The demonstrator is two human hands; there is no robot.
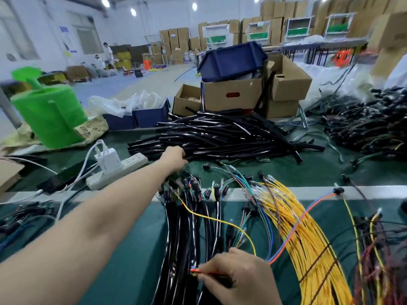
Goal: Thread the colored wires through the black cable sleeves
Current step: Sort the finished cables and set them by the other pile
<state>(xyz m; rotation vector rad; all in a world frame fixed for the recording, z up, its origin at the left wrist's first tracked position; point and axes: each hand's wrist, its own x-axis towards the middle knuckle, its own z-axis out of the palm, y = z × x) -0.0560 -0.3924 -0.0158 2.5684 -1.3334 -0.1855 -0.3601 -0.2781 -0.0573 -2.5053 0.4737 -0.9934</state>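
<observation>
**Entry: fetching a sleeve, wire ends held ready**

1. Left forearm, nearest the lens, crossed the green tabletop (136, 238) from the lower left corner. The left hand (174, 156) reached the near edge of the sleeve pile, knuckles up and fingers curled downward. Fingertips were hidden, so whether it had hold of a sleeve could not be told.
2. Green roll (50, 113), far left, standing on crumpled paper.
3. White power strip (119, 170) with a charger plugged in, just left of the left wrist.
4. Black cable sleeves (220, 137), a loose heap of empty lengths, mid-tabletop, in front of the cardboard boxes (231, 95).
5. Sleeved bundle (187, 227), wires already inside black tubing, lying below the left hand and running toward the camera.
6. Right hand (237, 276), low centre, fingers closed in a pinch on the colored wires (196, 270); the orange ends stuck out to the left of the fingertips.
7. Yellow wire bundle (308, 238), unsleeved, fanned out right of the right hand.
8. Dark harness heap (363, 124), far right.

Step judged: picking one empty sleeve while the wire ends were held gathered. The next move would call for drawing a single sleeve free, bringing its open mouth to the orange ends, and keeping those ends together and level so they enter cleanly.
</observation>
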